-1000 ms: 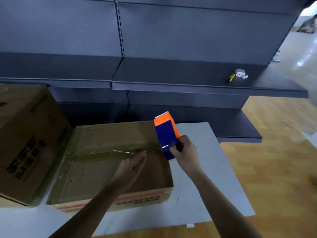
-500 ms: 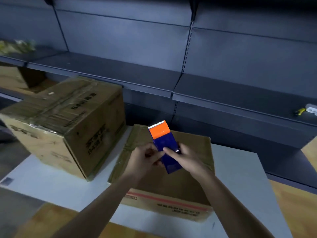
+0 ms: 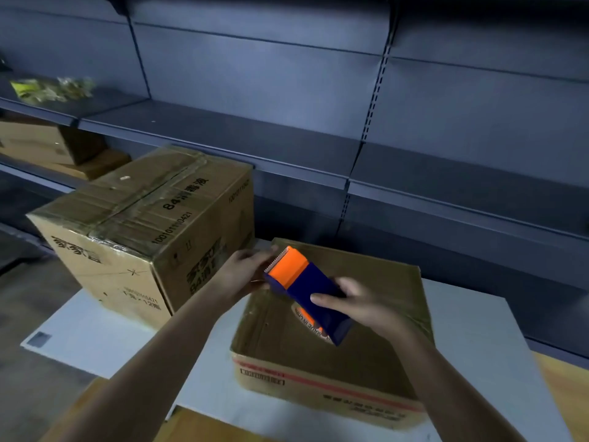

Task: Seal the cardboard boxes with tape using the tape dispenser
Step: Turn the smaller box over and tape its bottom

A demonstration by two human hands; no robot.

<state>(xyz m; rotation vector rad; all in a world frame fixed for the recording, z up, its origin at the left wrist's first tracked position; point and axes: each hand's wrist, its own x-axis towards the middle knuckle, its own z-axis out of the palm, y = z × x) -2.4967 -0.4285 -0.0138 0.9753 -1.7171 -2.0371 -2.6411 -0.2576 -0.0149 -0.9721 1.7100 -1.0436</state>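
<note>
A blue and orange tape dispenser (image 3: 302, 288) hovers tilted over a low, flat cardboard box (image 3: 376, 352) on the white table (image 3: 105, 339). My right hand (image 3: 360, 307) grips the dispenser's blue body from the right. My left hand (image 3: 245, 269) holds its orange toothed end, fingers curled around it. A taller cardboard box (image 3: 134, 231) with shiny tape across its top stands to the left, close to the low one.
Dark metal shelving (image 3: 287, 135) runs behind the table. More cardboard boxes (image 3: 54, 148) sit on a lower shelf at far left, with yellowish packets (image 3: 47, 87) on the shelf above. Wooden floor shows at the table's front and right.
My left hand came off the low box's top and took hold of the dispenser's orange end. The dispenser tilted further left. My view swung to the left, bringing the tall box in.
</note>
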